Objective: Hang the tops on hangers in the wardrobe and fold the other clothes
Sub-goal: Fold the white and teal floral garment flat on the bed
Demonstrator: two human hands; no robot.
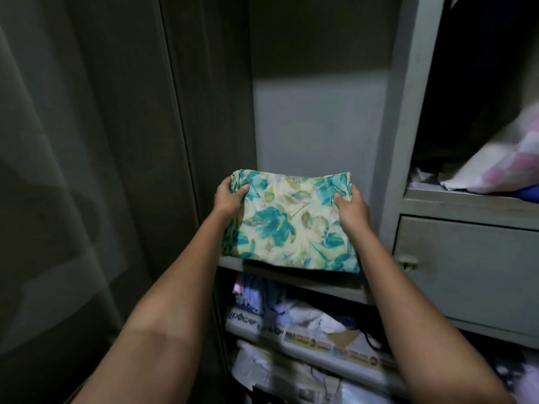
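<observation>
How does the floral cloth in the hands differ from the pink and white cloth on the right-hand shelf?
The floral cloth is folded into a neat rectangle; the pink and white cloth lies loose and rumpled. The floral cloth has teal flowers on cream; the pink and white cloth shows pale pink patches. The left hand and right hand grip the floral cloth's sides, while nothing touches the pink and white cloth. Both are in the wardrobe.

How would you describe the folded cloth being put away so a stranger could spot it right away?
Start at the grey wardrobe and find its open middle shelf, above the shelves crammed with mixed clothes. The folded floral cloth sits at that shelf's front edge, gripped at both sides by two hands. It alone is cream with teal flowers.
</observation>
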